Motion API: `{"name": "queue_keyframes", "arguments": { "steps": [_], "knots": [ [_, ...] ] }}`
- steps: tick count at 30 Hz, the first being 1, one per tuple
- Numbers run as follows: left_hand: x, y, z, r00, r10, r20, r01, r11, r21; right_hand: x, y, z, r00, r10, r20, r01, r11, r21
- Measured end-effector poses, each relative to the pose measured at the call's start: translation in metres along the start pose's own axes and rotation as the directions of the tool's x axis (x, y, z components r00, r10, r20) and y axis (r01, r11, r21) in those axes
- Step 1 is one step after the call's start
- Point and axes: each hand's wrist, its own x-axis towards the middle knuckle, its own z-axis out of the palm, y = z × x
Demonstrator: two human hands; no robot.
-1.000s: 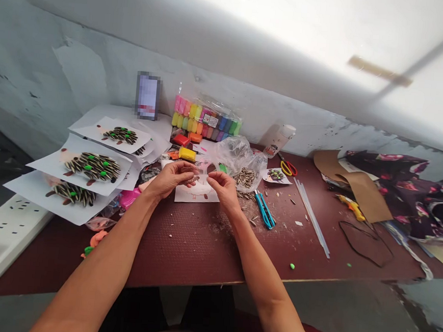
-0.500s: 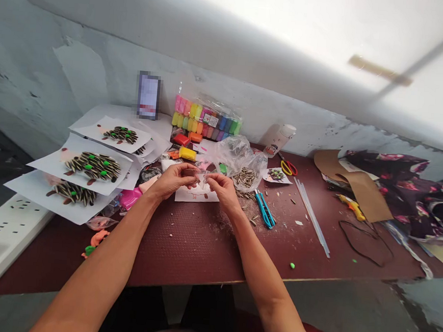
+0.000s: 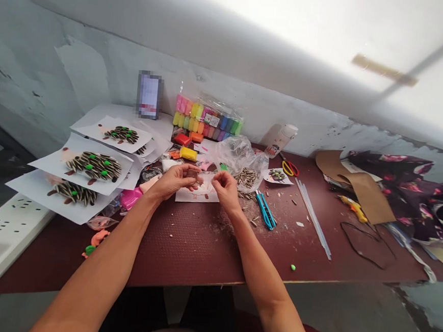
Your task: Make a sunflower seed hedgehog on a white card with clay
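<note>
A small white sheet [image 3: 188, 196] with a drawn outline and brown marks lies on the dark red table [image 3: 188, 245]. Over its left part is my left hand [image 3: 177, 180], fingers closed on a small thing too tiny to make out. My right hand [image 3: 225, 188] is pinched at the sheet's right edge, and anything between its fingertips is hidden. The hands are a little apart. Close behind my right hand, striped seeds [image 3: 245, 178] spill from a clear plastic bag [image 3: 238, 152].
Papers with seed hedgehogs [image 3: 94, 167] are stacked at left beside a white power strip [image 3: 3, 236]. Clay packs [image 3: 205, 121] stand behind. To the right are a blue cutter [image 3: 266, 210], scissors [image 3: 291, 168], clear sticks [image 3: 315, 222] and a yellow glue gun [image 3: 354, 209].
My hands, which were together at the fingertips over the sheet, have moved apart. My right hand has drawn back to the right.
</note>
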Motion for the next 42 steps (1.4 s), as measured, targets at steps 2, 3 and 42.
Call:
{"name": "queue_keyframes", "arguments": {
  "steps": [2,3,42],
  "knots": [
    [0.000,-0.001,0.000,1.000,0.010,0.014,-0.009,1.000,-0.011,0.000,0.001,-0.001,1.000,-0.009,0.024,0.010,0.998,-0.056],
    [0.000,-0.001,0.000,1.000,0.014,0.016,-0.014,1.000,-0.014,-0.001,0.001,-0.001,0.999,0.001,0.033,0.001,0.998,-0.068],
    [0.003,-0.008,0.008,0.998,0.027,-0.064,-0.029,0.999,-0.024,-0.010,0.001,0.003,0.992,-0.058,0.116,0.078,0.982,-0.175]
  ]
}}
